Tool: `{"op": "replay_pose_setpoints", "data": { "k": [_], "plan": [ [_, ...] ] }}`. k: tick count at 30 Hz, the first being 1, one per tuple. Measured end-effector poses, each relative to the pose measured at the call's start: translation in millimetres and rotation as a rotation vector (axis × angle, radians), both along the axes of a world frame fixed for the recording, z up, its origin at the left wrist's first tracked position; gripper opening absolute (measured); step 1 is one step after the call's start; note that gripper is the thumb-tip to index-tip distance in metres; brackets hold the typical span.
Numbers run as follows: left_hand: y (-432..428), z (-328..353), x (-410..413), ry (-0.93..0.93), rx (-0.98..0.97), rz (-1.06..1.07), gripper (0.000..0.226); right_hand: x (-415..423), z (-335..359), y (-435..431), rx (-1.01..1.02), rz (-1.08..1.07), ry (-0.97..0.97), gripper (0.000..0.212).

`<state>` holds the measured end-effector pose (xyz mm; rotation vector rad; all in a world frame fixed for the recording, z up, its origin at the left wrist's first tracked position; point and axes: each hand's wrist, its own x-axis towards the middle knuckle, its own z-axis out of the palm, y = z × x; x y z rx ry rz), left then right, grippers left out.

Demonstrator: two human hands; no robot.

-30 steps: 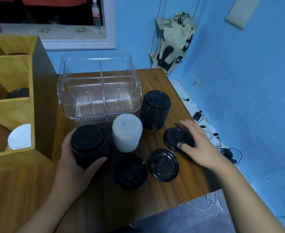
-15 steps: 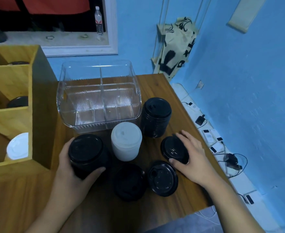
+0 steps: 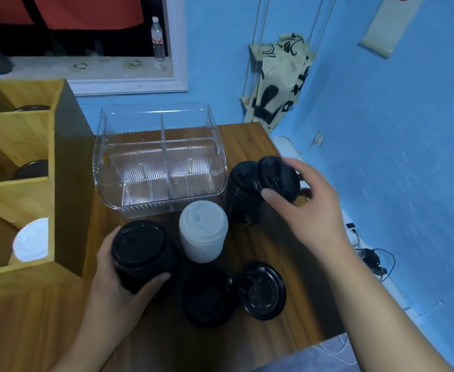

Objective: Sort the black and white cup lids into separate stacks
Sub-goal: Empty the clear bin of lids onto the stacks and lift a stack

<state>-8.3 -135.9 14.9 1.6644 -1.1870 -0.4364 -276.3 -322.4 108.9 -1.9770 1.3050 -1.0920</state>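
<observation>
While left hand (image 3: 114, 289) grips black stack (image 3: 139, 247), right hand (image 3: 315, 210) holds black lid (image 3: 279, 176)

No whole word reads anywhere. Cloth bag (image 3: 279, 84) on the wall at 1 o'clock: big black brush lettering, folded, illegible. Water bottle (image 3: 157, 38) on the sill at 11 o'clock: red label, print too small. Wall hanging (image 3: 389, 25) at 2 o'clock: red mark with white letters, cut off by the edge. Loose black lid (image 3: 262, 291) on the surface at 5 o'clock: moulded marks, unreadable.
</observation>
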Motion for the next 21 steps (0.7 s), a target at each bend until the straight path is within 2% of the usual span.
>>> {"op": "replay_pose_setpoints", "data": {
  "k": [3, 7, 16, 19, 21],
  "plan": [
    [0.6, -3.2, 0.6, 0.014, 0.02, 0.012, 0.109, 23.5, 2.3, -22.5, -0.05, -0.032, 0.147, 0.061],
    [0.8, -3.5, 1.5, 0.023, 0.028, 0.016, 0.11, 39.4, -4.6, -35.9, -0.018, -0.007, 0.371, 0.064],
    [0.4, -3.7, 2.3, 0.032, 0.015, 0.028, 0.106, 45.5, -30.9, -16.2, -0.153, -0.013, 0.509, 0.064],
    [0.0, -3.5, 2.5, -0.005, -0.007, 0.014, 0.105, 44.7, -26.3, -16.9, -0.181, -0.02, 0.644, 0.071],
    [-0.3, -3.5, 2.6, -0.008, -0.009, 0.018, 0.106, 34.8, -22.1, -17.4, -0.126, 0.063, 0.658, 0.08]
  ]
}}
